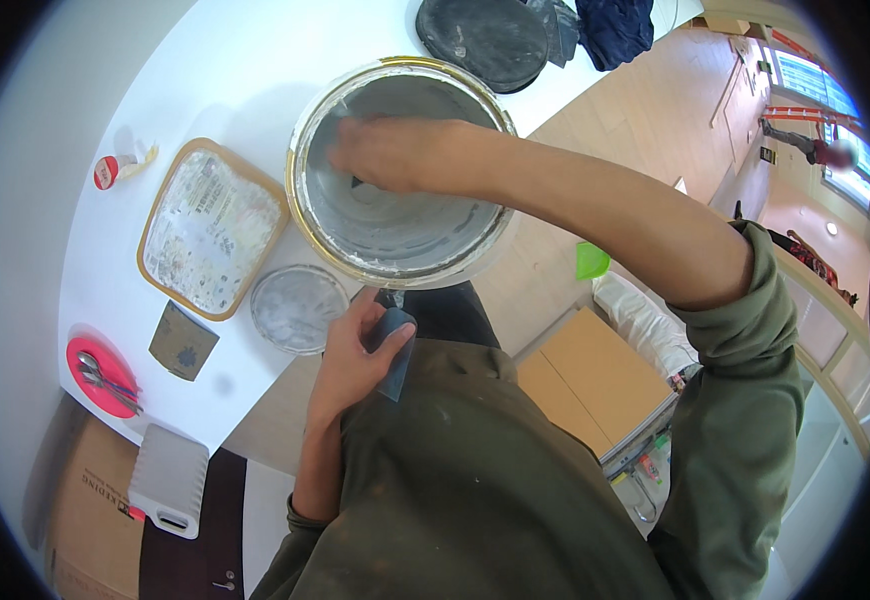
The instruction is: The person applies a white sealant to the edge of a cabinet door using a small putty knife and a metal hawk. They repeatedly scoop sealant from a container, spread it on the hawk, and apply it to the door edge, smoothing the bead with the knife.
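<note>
A large round bucket (300, 190) with a gold rim and grey-smeared inside stands at the edge of a white table (225, 70). My right hand (395, 152) reaches down inside the bucket, fingers pressed against its left inner wall; whether it holds anything there I cannot tell. My left hand (355, 355) is below the bucket, close to my body, gripping a small dark grey pad (395, 345) between thumb and fingers.
On the table lie a smeared rectangular tray (211, 228), a round clear lid (295, 308), a small brown card square (183, 341), a red dish with metal tools (100, 376), a tape roll (107, 172) and a dark lid (483, 38). A white box (168, 480) sits lower left.
</note>
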Demonstrator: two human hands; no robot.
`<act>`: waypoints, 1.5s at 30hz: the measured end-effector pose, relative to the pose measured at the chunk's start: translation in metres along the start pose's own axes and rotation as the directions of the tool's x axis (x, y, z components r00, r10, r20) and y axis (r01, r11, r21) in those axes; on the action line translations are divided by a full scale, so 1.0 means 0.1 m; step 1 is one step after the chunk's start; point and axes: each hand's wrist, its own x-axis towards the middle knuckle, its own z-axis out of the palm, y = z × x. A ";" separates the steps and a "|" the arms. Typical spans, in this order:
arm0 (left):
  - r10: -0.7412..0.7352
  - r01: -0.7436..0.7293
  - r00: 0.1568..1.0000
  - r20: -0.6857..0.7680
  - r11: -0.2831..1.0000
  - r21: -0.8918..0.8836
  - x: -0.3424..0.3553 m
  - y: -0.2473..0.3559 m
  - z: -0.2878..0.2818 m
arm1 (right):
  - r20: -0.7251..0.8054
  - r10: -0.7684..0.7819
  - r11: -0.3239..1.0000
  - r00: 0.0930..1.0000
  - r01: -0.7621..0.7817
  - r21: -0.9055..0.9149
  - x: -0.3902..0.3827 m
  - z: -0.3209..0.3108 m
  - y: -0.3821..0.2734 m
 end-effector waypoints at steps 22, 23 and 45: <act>0.054 -0.046 0.998 0.014 0.936 -0.350 0.18 0.04 0.11 | 0.067 0.006 0.999 0.998 -0.003 -0.052 0.08 0.00 -0.11; 0.047 -0.039 0.999 0.015 0.936 -0.350 0.18 0.04 0.11 | 0.023 -0.002 1.000 1.000 0.003 -0.025 0.08 0.00 -0.09; 0.029 -0.031 1.000 -0.010 0.945 -0.325 0.18 0.02 0.12 | 0.190 -0.069 0.986 0.979 0.096 -0.138 0.21 0.08 -0.15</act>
